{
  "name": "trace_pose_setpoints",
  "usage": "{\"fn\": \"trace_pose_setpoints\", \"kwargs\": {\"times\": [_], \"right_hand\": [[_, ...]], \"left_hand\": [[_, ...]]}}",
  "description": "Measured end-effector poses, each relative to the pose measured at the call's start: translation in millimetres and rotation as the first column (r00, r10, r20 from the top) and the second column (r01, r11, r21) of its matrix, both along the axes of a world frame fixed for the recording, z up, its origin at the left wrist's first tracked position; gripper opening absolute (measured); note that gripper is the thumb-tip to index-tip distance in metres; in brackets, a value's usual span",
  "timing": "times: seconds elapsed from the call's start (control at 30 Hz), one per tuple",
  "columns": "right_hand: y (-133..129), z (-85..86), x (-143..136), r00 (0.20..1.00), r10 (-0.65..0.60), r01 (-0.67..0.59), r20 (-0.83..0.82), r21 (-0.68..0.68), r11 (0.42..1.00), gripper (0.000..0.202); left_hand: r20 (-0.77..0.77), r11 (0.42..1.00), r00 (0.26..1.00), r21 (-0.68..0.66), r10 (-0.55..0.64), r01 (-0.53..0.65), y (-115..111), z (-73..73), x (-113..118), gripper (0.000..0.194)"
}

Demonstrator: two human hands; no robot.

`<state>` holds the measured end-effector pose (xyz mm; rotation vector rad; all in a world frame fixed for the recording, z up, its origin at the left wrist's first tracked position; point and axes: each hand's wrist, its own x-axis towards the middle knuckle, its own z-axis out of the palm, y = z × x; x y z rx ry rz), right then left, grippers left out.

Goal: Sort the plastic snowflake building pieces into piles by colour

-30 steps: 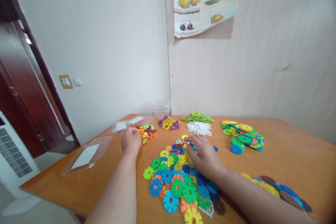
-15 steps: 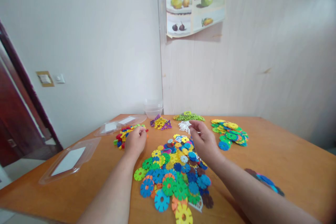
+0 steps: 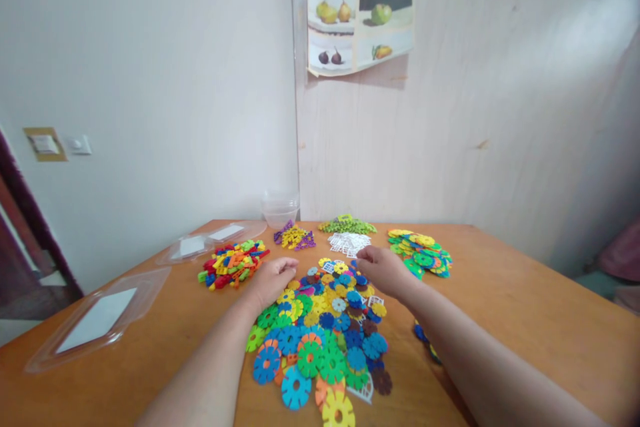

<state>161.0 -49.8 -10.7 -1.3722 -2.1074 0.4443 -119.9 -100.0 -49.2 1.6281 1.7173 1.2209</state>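
Observation:
A large mixed pile of notched plastic discs [image 3: 330, 340] lies in front of me, with a few white lattice pieces [image 3: 361, 387] among them. My left hand [image 3: 276, 279] is at the pile's upper left edge, fingers curled together; what they hold, if anything, is hidden. At the upper right edge is my right hand [image 3: 383, 270], its fingers pinched near a small blue piece that is too small to make out. Beyond it sits a heap of white lattice pieces [image 3: 349, 243]. Left of my left hand is a heap of small red, yellow, blue and green blocks [image 3: 233, 263].
Purple and yellow pieces [image 3: 295, 236], a green heap [image 3: 347, 225] and clear bowls [image 3: 281, 209] stand at the back. Another disc pile [image 3: 423, 255] is at right. Clear lids [image 3: 145, 303] lie on the left. My right forearm partly covers a small disc heap [image 3: 425, 340].
The view has turned slightly right. My left hand has moved from the small blocks toward the disc pile. My right hand has shifted slightly and its fingers have closed together.

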Motion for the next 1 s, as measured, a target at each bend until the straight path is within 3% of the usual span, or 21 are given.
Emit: {"fn": "trace_pose_setpoints", "kwargs": {"times": [0.13,0.27,0.5,0.63,0.83,1.0], "right_hand": [[-3,-7.5,-3,0.975,0.023,-0.037,0.223,0.059,0.998,0.018],[-3,-17.8,-9,0.948,0.081,-0.121,0.307,0.114,0.986,0.019],[-14,-16.4,-17,0.950,0.206,-0.224,0.234,0.052,0.973,0.022],[-21,-14.6,-19,0.951,0.290,-0.288,0.108,-0.037,0.957,0.021],[-22,-14.0,-22,0.953,0.298,-0.304,-0.061,-0.175,0.936,0.024],[-19,-16.6,-24,0.968,0.251,-0.250,0.011,-0.065,0.966,0.019]], "left_hand": [[0.087,0.996,0.993,-0.021,-0.080,0.082,-2,1.3,4,0.035],[0.136,0.991,0.983,-0.030,-0.125,0.130,-5,2.9,8,0.036],[0.206,0.982,0.965,-0.059,-0.162,0.178,-6,2.7,11,0.038],[0.238,0.978,0.954,-0.064,-0.180,0.201,-6,3.5,11,0.038],[0.259,0.975,0.948,-0.073,-0.185,0.210,-5,1.2,11,0.035],[0.280,0.973,0.942,-0.084,-0.183,0.214,-5,1.2,11,0.036]]}}
